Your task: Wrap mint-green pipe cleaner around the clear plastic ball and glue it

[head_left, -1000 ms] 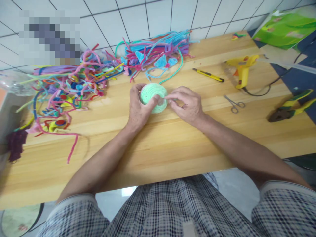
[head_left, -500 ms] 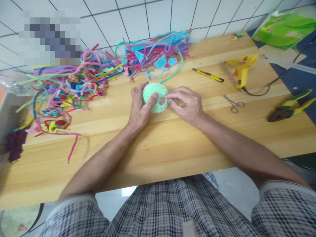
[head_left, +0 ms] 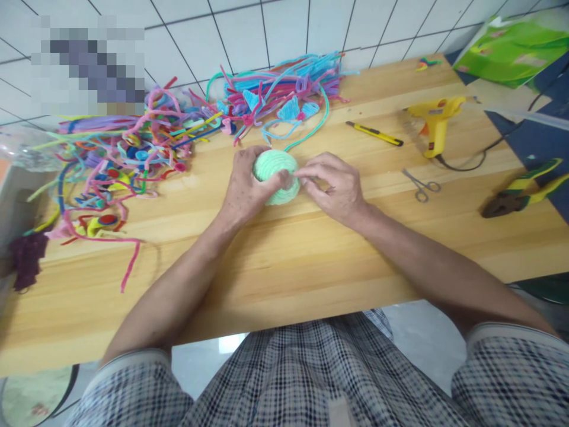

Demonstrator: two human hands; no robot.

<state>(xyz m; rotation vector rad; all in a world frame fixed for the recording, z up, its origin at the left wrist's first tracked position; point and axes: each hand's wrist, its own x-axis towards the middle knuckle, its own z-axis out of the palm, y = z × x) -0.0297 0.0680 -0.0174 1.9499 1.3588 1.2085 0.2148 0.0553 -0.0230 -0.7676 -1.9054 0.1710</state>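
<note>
A round, mint-green coil, wound in rings like fuzzy pipe cleaner, is held a little above or on the wooden table. My left hand is wrapped round its left side, with the thumb lying across the front. At the coil's right edge, my right hand pinches thumb and forefinger together; whatever lies between these fingertips is too small to make out. The left thumb covers part of the coil's middle. Just behind the coil, a teal pipe cleaner curves down from the pile.
Heaped pipe cleaners lie along the tiled wall, with a mixed tangle at left. To the right are a yellow box cutter, a yellow glue gun with a cord, small scissors and pliers. A green bag stands beyond.
The coil has turned and shifted slightly left in my left hand. The left thumb has slid right, over the opening in the coil's middle. My right hand stays pinched at its edge.
</note>
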